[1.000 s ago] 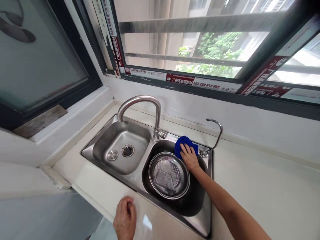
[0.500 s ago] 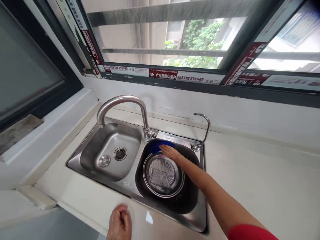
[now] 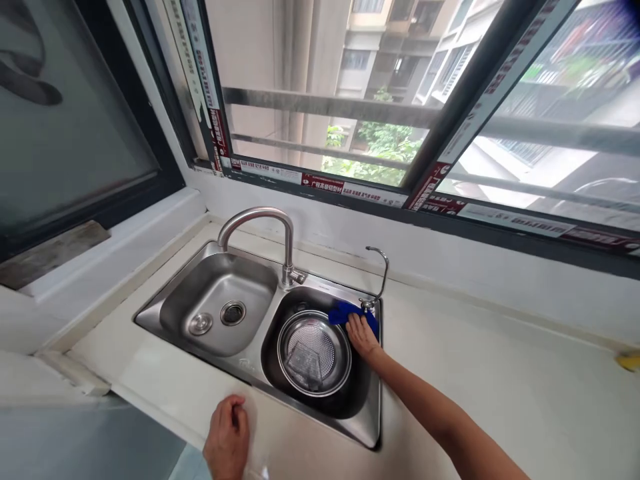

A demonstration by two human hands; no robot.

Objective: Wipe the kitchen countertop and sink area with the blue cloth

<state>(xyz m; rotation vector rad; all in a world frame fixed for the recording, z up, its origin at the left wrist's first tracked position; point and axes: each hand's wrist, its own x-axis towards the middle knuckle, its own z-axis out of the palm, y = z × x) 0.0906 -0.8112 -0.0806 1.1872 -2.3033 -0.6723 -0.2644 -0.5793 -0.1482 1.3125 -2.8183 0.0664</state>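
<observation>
My right hand (image 3: 361,335) presses a blue cloth (image 3: 342,312) against the back right corner of the right sink basin (image 3: 273,365), close to the base of the small thin tap (image 3: 383,270). The cloth spreads past the fingers on both sides. In that basin stands a round metal strainer (image 3: 327,337) with a crumpled, see-through piece (image 3: 303,362) inside it. At the front edge of the counter my left hand (image 3: 229,433) rests with curled fingers, apart from the sink. Whether anything is inside its fingers is hidden.
A tall curved faucet (image 3: 289,247) rises between the two basins. The left basin (image 3: 250,287) holds a loose drain strainer (image 3: 201,324) beside its drain. Pale countertop (image 3: 475,373) runs to the right, with a yellow object (image 3: 629,361) at its far edge. Behind stands a window.
My right hand has moved right with the blue cloth, from the back wall of the right basin to its back right corner. The view has shifted; my left hand stays curled.
</observation>
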